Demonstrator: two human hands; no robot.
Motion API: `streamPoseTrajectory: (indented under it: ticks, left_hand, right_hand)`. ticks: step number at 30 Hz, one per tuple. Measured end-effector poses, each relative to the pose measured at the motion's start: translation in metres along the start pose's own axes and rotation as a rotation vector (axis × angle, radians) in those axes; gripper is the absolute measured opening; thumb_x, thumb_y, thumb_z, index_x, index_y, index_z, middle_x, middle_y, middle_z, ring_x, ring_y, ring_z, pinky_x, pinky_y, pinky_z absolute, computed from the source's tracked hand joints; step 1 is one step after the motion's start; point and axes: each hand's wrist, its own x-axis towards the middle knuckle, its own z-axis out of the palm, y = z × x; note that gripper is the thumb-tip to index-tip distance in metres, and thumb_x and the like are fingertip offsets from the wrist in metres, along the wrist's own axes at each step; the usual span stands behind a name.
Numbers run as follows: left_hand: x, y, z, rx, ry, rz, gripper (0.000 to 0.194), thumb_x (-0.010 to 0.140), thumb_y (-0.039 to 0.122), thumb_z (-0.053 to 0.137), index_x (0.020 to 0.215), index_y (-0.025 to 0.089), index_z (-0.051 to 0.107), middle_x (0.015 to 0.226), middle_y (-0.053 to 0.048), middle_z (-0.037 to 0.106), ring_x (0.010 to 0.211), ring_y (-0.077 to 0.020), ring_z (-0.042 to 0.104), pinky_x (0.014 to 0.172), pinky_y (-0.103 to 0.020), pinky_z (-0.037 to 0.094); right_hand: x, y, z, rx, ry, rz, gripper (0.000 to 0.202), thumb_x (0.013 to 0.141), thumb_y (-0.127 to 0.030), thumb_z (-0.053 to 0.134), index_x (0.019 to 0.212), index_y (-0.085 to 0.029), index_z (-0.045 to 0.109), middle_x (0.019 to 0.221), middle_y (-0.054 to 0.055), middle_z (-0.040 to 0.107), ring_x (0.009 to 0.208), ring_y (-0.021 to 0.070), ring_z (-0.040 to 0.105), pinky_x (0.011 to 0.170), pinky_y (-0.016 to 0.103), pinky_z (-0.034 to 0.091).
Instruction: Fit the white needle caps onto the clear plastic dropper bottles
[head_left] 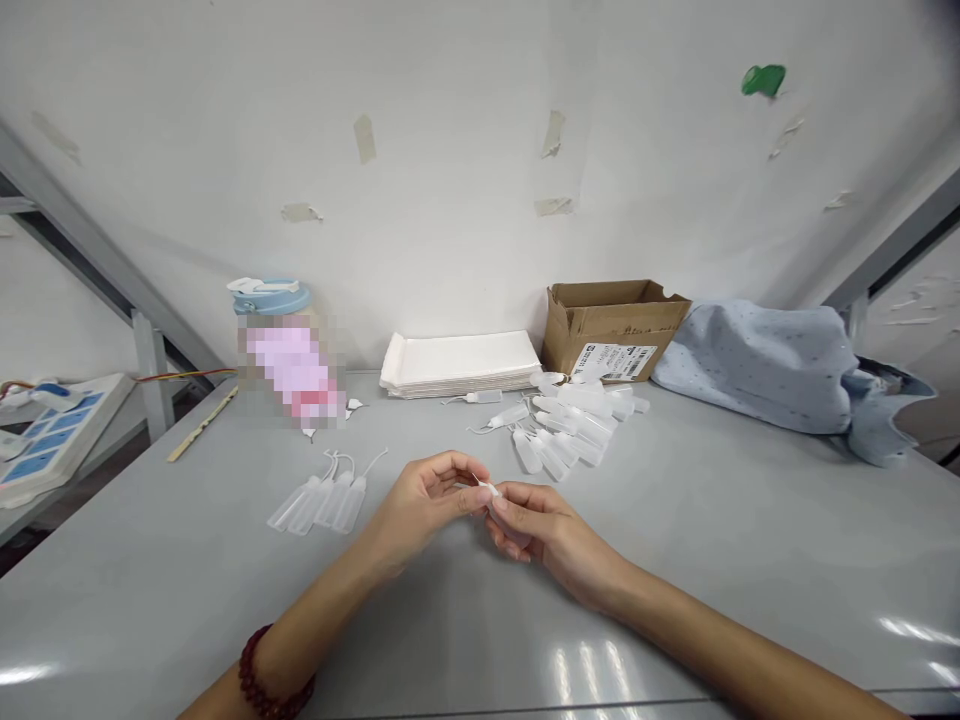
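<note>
My left hand (433,497) and my right hand (546,530) meet over the middle of the table. Between them is a small squeeze bottle (492,489), of which only the white tip shows. The left thumb and fingers pinch at that tip, while my right hand closes around the body and hides most of it. Left of my hands lie several translucent squeeze bottles (321,505) in a row, with thin cap straps at their necks. A looser pile of similar bottles (577,428) is spread beyond my right hand.
At the back stand a stack of white padded envelopes (461,362), an open cardboard box (611,335) and a pale blue cloth (757,365). A blue-lidded container (271,298), partly blurred, is at the back left. A wooden stick (201,425) lies near the left edge.
</note>
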Motion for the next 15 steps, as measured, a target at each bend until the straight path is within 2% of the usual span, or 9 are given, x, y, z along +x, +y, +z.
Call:
streamPoseTrajectory:
  ticks: [6, 9, 12, 15]
  left_hand:
    - [-0.0007, -0.0022, -0.0032, 0.015, -0.042, 0.052, 0.016, 0.076, 0.025, 0.069, 0.088, 0.015, 0.063, 0.084, -0.002, 0.062, 0.083, -0.0146, 0.06, 0.079, -0.026, 0.045]
    - [-0.0024, 0.0002, -0.0023, 0.035, -0.054, 0.076, 0.017, 0.077, 0.026, 0.068, 0.09, 0.016, 0.063, 0.084, -0.001, 0.062, 0.082, -0.0149, 0.06, 0.077, -0.026, 0.046]
    - [-0.0038, 0.0041, 0.0018, 0.115, -0.004, 0.058, 0.017, 0.08, 0.032, 0.064, 0.084, 0.016, 0.062, 0.077, 0.0, 0.062, 0.073, -0.0136, 0.059, 0.07, -0.024, 0.046]
    - [-0.0042, 0.0062, 0.006, 0.258, 0.057, 0.0, 0.026, 0.079, 0.038, 0.062, 0.069, 0.014, 0.06, 0.059, 0.002, 0.056, 0.057, -0.0112, 0.052, 0.056, -0.023, 0.042]
  right_hand:
    - [0.0, -0.001, -0.0024, -0.027, 0.02, -0.013, 0.032, 0.085, -0.043, 0.056, 0.071, -0.015, 0.051, 0.063, -0.002, 0.046, 0.051, 0.0076, 0.033, 0.051, 0.025, 0.02]
    - [-0.0004, -0.0032, -0.0019, -0.119, 0.022, -0.026, 0.034, 0.086, -0.044, 0.053, 0.069, -0.016, 0.049, 0.062, -0.002, 0.045, 0.052, 0.0082, 0.033, 0.052, 0.025, 0.022]
    - [-0.0032, -0.0037, 0.0001, -0.403, 0.063, -0.12, 0.032, 0.09, -0.041, 0.047, 0.069, -0.017, 0.05, 0.063, -0.003, 0.044, 0.057, 0.0103, 0.038, 0.055, 0.025, 0.029]
    - [-0.0066, 0.0019, 0.0011, -0.817, 0.137, -0.35, 0.024, 0.094, -0.031, 0.04, 0.081, -0.017, 0.055, 0.07, 0.0, 0.047, 0.063, 0.0131, 0.042, 0.06, 0.026, 0.034]
